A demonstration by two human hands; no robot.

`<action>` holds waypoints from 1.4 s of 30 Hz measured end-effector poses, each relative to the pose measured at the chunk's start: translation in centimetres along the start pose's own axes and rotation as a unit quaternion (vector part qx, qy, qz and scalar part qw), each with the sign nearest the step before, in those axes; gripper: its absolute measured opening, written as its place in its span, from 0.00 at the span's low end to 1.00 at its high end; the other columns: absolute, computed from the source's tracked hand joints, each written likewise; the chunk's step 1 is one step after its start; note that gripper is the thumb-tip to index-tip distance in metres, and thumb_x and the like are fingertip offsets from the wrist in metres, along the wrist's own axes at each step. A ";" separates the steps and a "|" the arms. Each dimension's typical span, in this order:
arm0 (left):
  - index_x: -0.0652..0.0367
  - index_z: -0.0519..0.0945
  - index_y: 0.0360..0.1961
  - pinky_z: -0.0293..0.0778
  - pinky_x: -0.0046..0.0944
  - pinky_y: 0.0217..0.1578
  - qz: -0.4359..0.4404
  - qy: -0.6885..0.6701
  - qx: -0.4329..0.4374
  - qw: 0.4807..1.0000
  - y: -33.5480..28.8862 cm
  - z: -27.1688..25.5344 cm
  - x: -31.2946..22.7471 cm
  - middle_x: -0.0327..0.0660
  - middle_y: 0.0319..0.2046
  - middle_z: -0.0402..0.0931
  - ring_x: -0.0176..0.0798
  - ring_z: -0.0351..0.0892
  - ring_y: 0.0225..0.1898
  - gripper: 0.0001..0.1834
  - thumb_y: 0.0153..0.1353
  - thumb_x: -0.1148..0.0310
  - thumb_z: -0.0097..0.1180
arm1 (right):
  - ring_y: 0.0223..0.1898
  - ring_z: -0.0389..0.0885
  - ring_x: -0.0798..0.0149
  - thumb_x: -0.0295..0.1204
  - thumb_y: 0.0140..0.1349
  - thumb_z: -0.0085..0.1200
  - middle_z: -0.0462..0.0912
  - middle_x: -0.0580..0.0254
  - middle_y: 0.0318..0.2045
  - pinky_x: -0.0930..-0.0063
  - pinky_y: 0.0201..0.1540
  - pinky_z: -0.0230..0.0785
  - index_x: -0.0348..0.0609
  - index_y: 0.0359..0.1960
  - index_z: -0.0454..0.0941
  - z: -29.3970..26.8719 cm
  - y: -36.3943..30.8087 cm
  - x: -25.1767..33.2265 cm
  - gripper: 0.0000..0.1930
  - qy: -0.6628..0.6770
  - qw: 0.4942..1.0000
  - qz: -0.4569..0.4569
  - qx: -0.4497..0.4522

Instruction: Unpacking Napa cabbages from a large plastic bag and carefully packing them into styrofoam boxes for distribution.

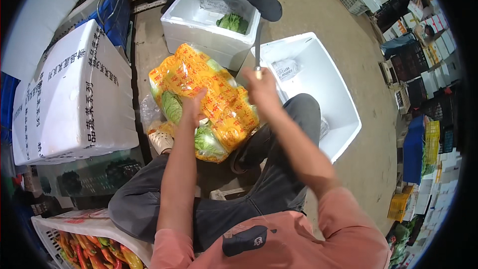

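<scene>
Orange, red-printed plastic wrap (pixel 219 102) around leafy green cabbages (pixel 172 107) touches my left hand (pixel 192 108), grasp unclear; it lies at nine o'clock, long axis eleven-to-five, from my farther right hand (pixel 262 89), clenched around a grey-bladed knife (pixel 258 52).

Around the fingers (pixel 200 94) and out to their right, we see a grey-brown floor (pixel 366 77) with a dull, marked surface under soft light. Far to the right of the fingers, we make out stacked white boxes (pixel 448 42), dark crates (pixel 403 65), a blue bin (pixel 413 152) and a yellow crate (pixel 432 139); beyond the fingers to the left, we notice a blue container (pixel 113 17).
</scene>
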State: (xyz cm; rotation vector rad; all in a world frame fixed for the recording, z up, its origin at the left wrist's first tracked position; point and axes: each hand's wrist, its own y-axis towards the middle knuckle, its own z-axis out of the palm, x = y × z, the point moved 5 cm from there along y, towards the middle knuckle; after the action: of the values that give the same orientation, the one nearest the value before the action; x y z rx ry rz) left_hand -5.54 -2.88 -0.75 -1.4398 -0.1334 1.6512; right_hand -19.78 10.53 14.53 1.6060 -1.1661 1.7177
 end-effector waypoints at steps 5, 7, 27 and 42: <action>0.61 0.73 0.58 0.82 0.42 0.40 -0.007 -0.207 0.068 0.976 0.0 4.1 2.1 0.50 0.47 0.80 0.46 0.83 0.43 0.26 0.63 0.62 0.66 | 0.17 0.68 0.74 0.34 0.61 0.62 0.72 0.66 0.22 0.76 0.17 0.58 0.40 0.39 0.67 -7.4 3.4 5.5 0.16 -0.262 0.953 0.007 0.150; 0.55 0.76 0.52 0.81 0.38 0.35 -0.106 -0.129 0.023 0.986 -1.2 5.3 2.5 0.44 0.39 0.82 0.38 0.83 0.35 0.19 0.65 0.58 0.64 | 0.21 0.77 0.70 0.35 0.62 0.58 0.77 0.61 0.24 0.75 0.21 0.68 0.35 0.38 0.75 -8.5 5.0 5.8 0.13 -0.329 0.925 0.006 0.189; 0.56 0.74 0.31 0.53 0.25 0.11 -0.034 -0.170 0.045 0.984 2.8 5.5 -7.4 0.30 0.14 0.68 0.23 0.61 0.10 0.07 0.66 0.68 0.58 | 0.47 0.84 0.49 0.57 0.65 0.52 0.87 0.53 0.42 0.57 0.50 0.74 0.51 0.45 0.86 -2.4 12.2 -1.0 0.25 -0.643 0.658 -0.115 0.375; 0.57 0.77 0.39 0.47 0.22 0.10 0.097 -0.197 0.112 0.969 -4.7 0.7 -10.1 0.24 0.09 0.58 0.20 0.49 0.07 0.06 0.71 0.66 0.53 | 0.45 0.83 0.46 0.53 0.54 0.65 0.86 0.47 0.38 0.58 0.48 0.74 0.44 0.41 0.83 -3.4 11.1 2.4 0.25 -0.621 0.686 -0.127 0.357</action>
State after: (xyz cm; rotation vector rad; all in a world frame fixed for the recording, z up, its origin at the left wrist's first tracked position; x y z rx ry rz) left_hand -4.55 -6.61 9.75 -0.9674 -0.0260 2.0307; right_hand -31.25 7.43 14.39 3.4767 -0.5623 0.6911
